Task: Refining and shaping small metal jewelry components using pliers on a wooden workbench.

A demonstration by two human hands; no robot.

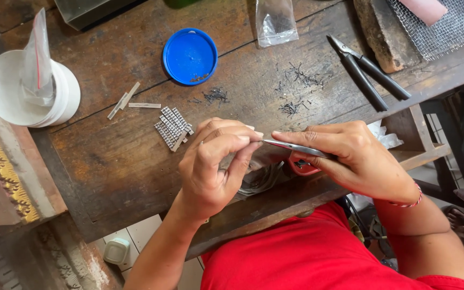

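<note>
**Both hands meet at the bench edge over a thin metal tool**

I see the left hand [216, 161] and the right hand [345, 156] meeting just above the near edge of the wooden bench [108, 156]. The right hand is closed around a thin metal tool [291, 147] with a red handle, its tip reaching the left fingertips. The left thumb and forefinger are pinched narrow at that tip; whatever they hold is too small for me to make out.

Open room lies to the left of the hands, where bare wood runs out to the bench corner. Just beyond the left hand sits a small pile of studded strips [173, 128], with a few loose strips [130, 99] farther out. Dark wire clippings [296, 91] are scattered beyond the right hand, and black pliers [369, 72] lie near the far right edge.

A blue lid [190, 56] lies upturned with a few dark bits at its rim. A white bowl [25, 88] at the left edge holds a clear plastic bag [37, 59]. Another clear bag [275, 21] is cut off at the top, as is a wire mesh [447, 24] in the corner. The hands hide the bench directly under them.
</note>
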